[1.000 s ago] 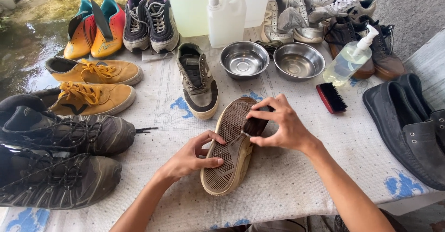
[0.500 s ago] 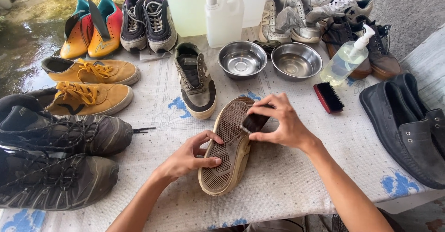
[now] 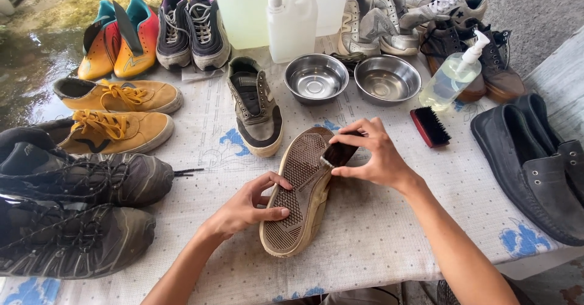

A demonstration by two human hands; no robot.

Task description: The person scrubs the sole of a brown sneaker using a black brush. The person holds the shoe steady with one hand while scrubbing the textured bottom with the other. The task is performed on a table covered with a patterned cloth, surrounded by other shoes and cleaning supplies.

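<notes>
A brown sneaker (image 3: 299,189) lies sole-up on the patterned tablecloth (image 3: 377,232) in front of me. My left hand (image 3: 243,207) presses on its heel end, thumb on the tread. Over the toe end, my right hand (image 3: 371,156) grips a small dark brush (image 3: 337,154) against the sole's right edge. The matching sneaker (image 3: 255,107) stands upright just behind, toe towards me.
Two steel bowls (image 3: 316,77) (image 3: 387,78), a white jug (image 3: 292,25), a pump bottle (image 3: 453,73) and a red-backed brush (image 3: 429,126) stand behind. Tan sneakers (image 3: 118,113) and dark hiking shoes (image 3: 73,207) fill the left; black loafers (image 3: 535,165) lie right. More shoes line the back.
My right hand has slid the small brush slightly along the sole near the toe. My left hand keeps holding the heel end.
</notes>
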